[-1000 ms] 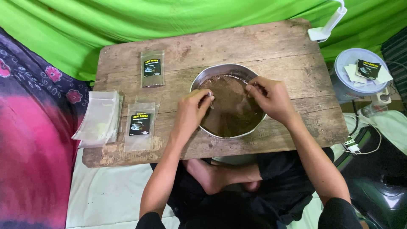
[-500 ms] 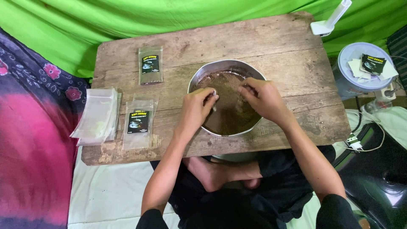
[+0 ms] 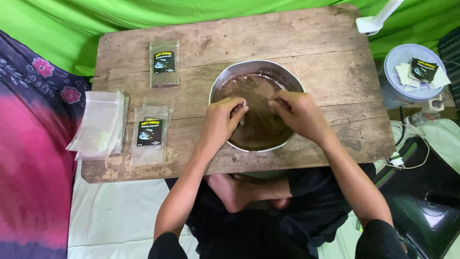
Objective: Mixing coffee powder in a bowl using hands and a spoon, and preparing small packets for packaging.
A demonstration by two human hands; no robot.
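both hands have barely shifted: left hand (image 3: 224, 116) and right hand (image 3: 298, 113) pinch something small, unclear, over the brown powder in the metal bowl (image 3: 287, 76) on the bench (image 3: 268, 38). one filled pouch (image 3: 164, 63) lies done; empty bags (image 3: 99, 123) wait.

round metal bowl (image 3: 225, 79), brown powder (image 3: 258, 122) inside

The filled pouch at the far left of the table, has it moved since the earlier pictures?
No. The filled pouch lies at the same spot on the wooden table, left of the metal bowl; only the camera view shifted.
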